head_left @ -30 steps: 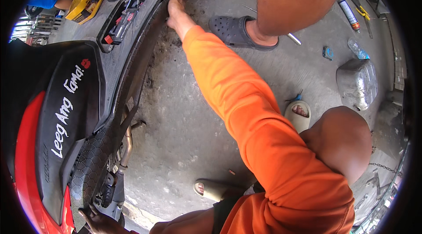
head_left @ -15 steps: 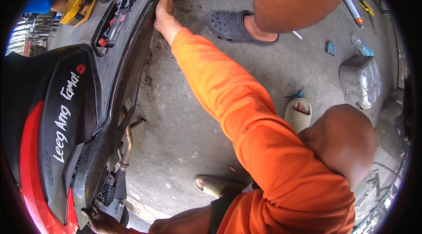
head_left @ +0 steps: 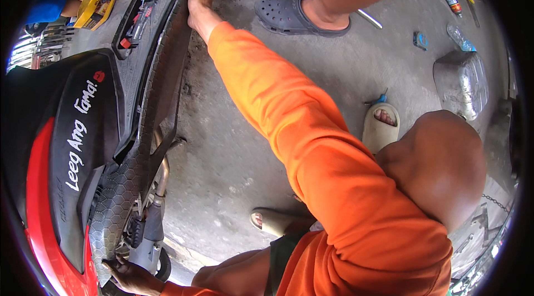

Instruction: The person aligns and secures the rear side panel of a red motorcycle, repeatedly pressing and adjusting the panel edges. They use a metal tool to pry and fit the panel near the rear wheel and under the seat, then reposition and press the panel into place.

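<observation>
Black and honeycomb-textured, in the head view the long panel (head_left: 125, 185) lies along the scooter's (head_left: 41, 185) side, its near end pinched by the left hand (head_left: 132, 277), the right hand (head_left: 201, 6) against its far stretch, finger closure unclear, so both should support it evenly.

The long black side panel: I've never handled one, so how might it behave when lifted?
The panel probably flexes a little, being long and narrow. Its honeycomb texture may aid grip. Lifted by one end, it could swing, given that length.
</observation>
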`<action>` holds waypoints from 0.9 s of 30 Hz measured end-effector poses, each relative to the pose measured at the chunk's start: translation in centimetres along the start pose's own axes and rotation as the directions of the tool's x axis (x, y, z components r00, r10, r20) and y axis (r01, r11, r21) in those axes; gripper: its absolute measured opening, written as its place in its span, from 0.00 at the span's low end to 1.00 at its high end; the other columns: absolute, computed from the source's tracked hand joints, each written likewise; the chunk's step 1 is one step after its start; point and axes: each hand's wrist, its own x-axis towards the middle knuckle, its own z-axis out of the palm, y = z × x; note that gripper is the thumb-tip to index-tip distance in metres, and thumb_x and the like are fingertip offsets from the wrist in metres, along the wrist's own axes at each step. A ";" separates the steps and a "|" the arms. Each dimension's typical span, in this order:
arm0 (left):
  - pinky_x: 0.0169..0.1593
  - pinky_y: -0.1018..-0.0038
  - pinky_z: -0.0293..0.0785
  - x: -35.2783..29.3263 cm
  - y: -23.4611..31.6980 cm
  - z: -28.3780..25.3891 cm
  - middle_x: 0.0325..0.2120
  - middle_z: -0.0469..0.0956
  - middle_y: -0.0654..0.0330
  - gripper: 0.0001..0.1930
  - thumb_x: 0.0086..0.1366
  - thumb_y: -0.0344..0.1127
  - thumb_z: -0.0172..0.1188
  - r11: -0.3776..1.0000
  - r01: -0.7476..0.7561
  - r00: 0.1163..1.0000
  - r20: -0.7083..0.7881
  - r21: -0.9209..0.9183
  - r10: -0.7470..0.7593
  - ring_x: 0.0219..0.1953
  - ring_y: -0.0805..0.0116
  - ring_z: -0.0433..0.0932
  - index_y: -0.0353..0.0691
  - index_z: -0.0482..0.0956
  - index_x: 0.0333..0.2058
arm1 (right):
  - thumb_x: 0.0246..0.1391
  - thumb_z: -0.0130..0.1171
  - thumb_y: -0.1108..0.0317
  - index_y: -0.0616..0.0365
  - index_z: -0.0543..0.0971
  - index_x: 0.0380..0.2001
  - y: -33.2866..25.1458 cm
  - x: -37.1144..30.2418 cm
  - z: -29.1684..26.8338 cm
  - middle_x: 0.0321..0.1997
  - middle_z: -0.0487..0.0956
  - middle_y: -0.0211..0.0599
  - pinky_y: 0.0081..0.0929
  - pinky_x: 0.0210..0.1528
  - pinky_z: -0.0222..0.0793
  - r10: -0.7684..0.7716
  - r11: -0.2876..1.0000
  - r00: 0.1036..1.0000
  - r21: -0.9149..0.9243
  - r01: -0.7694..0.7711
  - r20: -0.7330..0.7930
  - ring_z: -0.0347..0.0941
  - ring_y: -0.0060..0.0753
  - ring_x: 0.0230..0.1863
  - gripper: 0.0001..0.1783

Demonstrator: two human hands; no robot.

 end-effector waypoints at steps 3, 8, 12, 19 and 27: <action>0.52 0.64 0.81 0.7 -1.0 1.1 0.53 0.85 0.47 0.26 0.74 0.44 0.65 0.982 -0.075 0.997 -0.046 -0.173 0.068 0.48 0.56 0.87 0.40 0.76 0.66 | 0.71 0.50 0.42 0.50 0.53 0.77 -1.8 -1.4 -0.4 0.79 0.59 0.54 0.60 0.73 0.58 0.102 0.991 0.994 -0.079 -0.104 -0.024 0.59 0.59 0.76 0.42; 0.61 0.65 0.77 0.1 -1.5 2.0 0.58 0.80 0.44 0.26 0.74 0.33 0.61 0.857 0.125 0.989 0.134 -0.500 -0.066 0.55 0.60 0.82 0.34 0.72 0.68 | 0.70 0.51 0.40 0.51 0.51 0.78 -2.7 -1.6 -0.4 0.79 0.59 0.61 0.55 0.75 0.57 0.153 0.973 0.982 -0.155 -0.169 -0.113 0.57 0.61 0.78 0.44; 0.70 0.59 0.71 -1.0 0.6 0.6 0.68 0.68 0.41 0.26 0.70 0.16 0.57 0.850 0.203 0.970 0.219 -0.485 -0.107 0.66 0.56 0.71 0.28 0.71 0.67 | 0.71 0.49 0.38 0.58 0.45 0.79 -2.1 0.1 -0.5 0.80 0.57 0.62 0.53 0.77 0.55 0.087 0.971 0.996 -0.222 -0.091 -0.032 0.55 0.62 0.79 0.49; 0.69 0.60 0.72 -1.5 2.4 -1.0 0.63 0.74 0.43 0.25 0.68 0.14 0.58 0.562 0.150 0.983 0.063 -0.813 -0.171 0.63 0.59 0.75 0.27 0.74 0.64 | 0.70 0.42 0.31 0.63 0.62 0.75 -1.3 2.6 -1.0 0.82 0.57 0.51 0.47 0.78 0.57 0.058 0.874 0.998 -0.485 -0.034 0.034 0.52 0.52 0.82 0.48; 0.61 0.65 0.79 -1.8 3.9 -2.5 0.53 0.83 0.45 0.21 0.69 0.26 0.67 0.909 -0.195 0.974 -0.185 -0.369 0.133 0.53 0.59 0.83 0.25 0.77 0.59 | 0.72 0.47 0.38 0.66 0.43 0.77 -1.8 3.0 -1.8 0.79 0.60 0.60 0.51 0.76 0.57 -0.146 0.825 0.982 -0.533 0.187 0.119 0.56 0.59 0.79 0.50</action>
